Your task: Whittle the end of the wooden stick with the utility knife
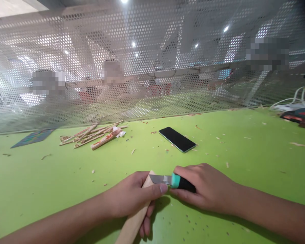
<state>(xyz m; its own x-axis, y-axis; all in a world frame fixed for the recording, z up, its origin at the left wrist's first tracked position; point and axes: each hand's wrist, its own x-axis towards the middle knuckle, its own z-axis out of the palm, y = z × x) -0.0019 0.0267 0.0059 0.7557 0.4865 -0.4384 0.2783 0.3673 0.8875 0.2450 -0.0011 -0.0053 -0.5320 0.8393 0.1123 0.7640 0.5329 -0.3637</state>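
My left hand (137, 193) is wrapped around a pale wooden stick (134, 222), which slants up from the bottom edge of the view. Its thumb lies across the wood and reaches toward the blade. In my right hand (205, 186) is a carving knife (183, 184) with a black and teal handle. The knife's short blade points left, and its tip meets the upper end of the stick. Part of the handle is hidden in my right palm. Both hands are low over the green table (66, 183).
A dark phone (177, 139) lies beyond my hands. Farther left are a pile of wooden sticks (91, 134) and a flat patterned sheet (34, 138). Wood shavings dot the table. A perforated screen (147, 78) stands along the back, with people behind it. A white cable (293, 96) sits far right.
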